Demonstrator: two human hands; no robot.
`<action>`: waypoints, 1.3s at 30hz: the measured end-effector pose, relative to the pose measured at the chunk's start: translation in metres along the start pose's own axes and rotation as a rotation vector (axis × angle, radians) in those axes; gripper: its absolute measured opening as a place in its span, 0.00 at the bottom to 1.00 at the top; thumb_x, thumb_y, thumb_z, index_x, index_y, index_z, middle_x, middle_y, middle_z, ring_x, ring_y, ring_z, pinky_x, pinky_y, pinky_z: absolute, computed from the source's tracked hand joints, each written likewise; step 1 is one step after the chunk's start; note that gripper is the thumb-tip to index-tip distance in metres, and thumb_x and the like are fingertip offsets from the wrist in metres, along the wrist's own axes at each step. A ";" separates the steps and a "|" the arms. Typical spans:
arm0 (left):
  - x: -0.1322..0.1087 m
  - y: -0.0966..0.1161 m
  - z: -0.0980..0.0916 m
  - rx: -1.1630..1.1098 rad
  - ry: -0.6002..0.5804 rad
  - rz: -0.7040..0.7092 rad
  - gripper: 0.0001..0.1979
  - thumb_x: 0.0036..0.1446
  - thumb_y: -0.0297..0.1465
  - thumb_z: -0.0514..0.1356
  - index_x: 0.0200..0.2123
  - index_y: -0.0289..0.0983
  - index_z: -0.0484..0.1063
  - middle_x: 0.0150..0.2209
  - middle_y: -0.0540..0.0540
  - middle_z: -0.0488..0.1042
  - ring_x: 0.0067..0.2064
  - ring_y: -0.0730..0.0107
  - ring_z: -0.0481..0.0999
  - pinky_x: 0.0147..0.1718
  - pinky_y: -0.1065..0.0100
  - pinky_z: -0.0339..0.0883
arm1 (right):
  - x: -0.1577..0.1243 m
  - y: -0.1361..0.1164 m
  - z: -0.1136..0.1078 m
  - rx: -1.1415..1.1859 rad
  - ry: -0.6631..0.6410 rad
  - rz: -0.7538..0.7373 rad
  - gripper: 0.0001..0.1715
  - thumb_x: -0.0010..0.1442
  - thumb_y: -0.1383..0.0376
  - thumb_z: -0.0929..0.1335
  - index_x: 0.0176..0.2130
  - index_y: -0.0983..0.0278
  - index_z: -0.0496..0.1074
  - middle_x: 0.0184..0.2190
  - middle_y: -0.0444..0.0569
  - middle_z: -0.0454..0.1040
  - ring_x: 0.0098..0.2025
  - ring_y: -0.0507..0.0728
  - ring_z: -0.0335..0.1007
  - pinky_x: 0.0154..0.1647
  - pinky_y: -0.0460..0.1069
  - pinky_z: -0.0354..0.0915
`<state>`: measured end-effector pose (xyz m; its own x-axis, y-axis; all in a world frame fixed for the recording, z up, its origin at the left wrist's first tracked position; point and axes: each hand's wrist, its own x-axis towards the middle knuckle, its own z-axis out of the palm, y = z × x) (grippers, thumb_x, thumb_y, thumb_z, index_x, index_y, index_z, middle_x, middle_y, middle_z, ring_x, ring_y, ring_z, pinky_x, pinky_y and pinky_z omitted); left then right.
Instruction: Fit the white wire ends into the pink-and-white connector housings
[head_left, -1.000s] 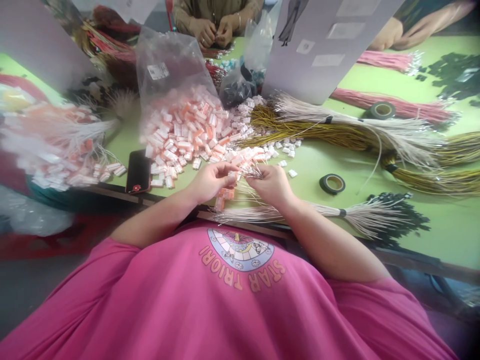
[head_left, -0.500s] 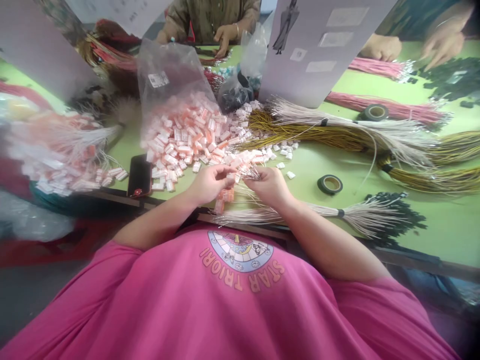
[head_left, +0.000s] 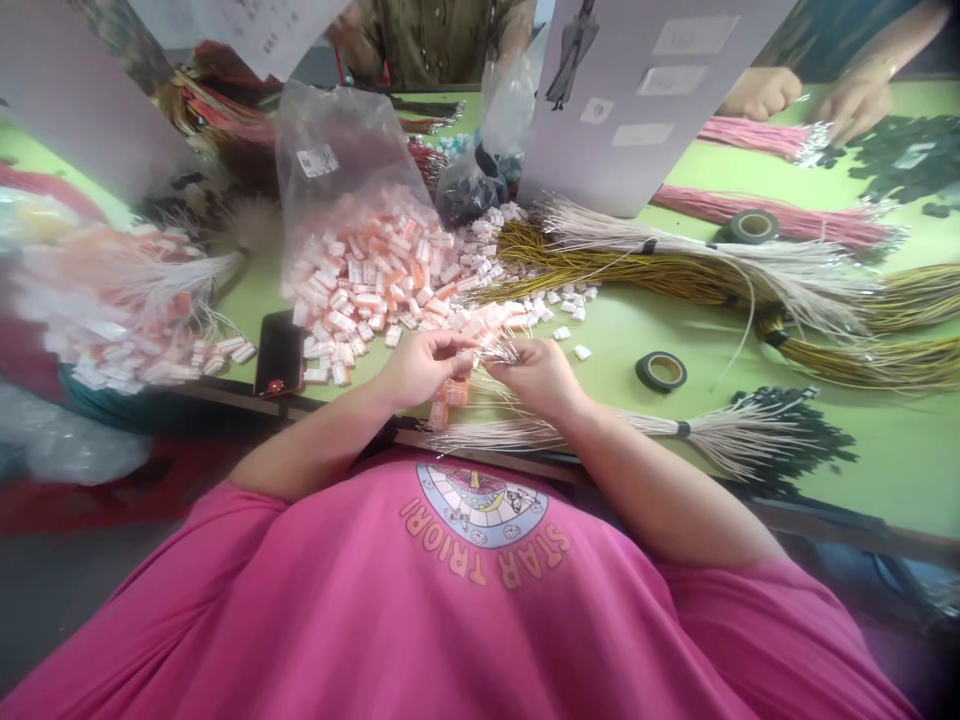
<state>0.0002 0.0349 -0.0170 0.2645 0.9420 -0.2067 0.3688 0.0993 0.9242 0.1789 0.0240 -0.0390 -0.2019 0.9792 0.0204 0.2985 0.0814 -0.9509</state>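
Between the right fingers (head_left: 528,366), held wire ends (head_left: 499,352) protrude toward left fingers (head_left: 450,343) whose hold is unclear.

- Left hand (head_left: 424,368): beyond the round shirt picture (head_left: 484,505) and left of it, fingers curled, thumb and forefinger brought close together; whether the tips meet is too small to tell.
- Right hand (head_left: 544,375): beyond the picture and right of it, fingers folded into a grip, thumb pointing towards the left hand.
- Both hands: close to each other, backs partly showing.
- Left forearm (head_left: 319,445): slants inward from left of the picture, bare below the sleeve.
- Right forearm (head_left: 664,480): slants inward from right of the picture, bare too.
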 end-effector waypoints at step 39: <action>-0.006 -0.016 -0.003 0.135 -0.124 0.171 0.13 0.53 0.31 0.63 0.43 0.35 0.76 0.33 0.44 0.78 0.31 0.72 0.76 0.32 0.69 0.70 | 0.002 0.000 -0.002 -0.064 -0.119 0.071 0.16 0.51 0.59 0.68 0.19 0.64 0.63 0.18 0.39 0.57 0.23 0.47 0.51 0.24 0.46 0.50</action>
<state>-0.0099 0.0288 -0.0299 0.4380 0.8938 -0.0963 0.4227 -0.1102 0.8996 0.1809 0.0262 -0.0384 -0.2861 0.9543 -0.0867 0.3742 0.0280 -0.9269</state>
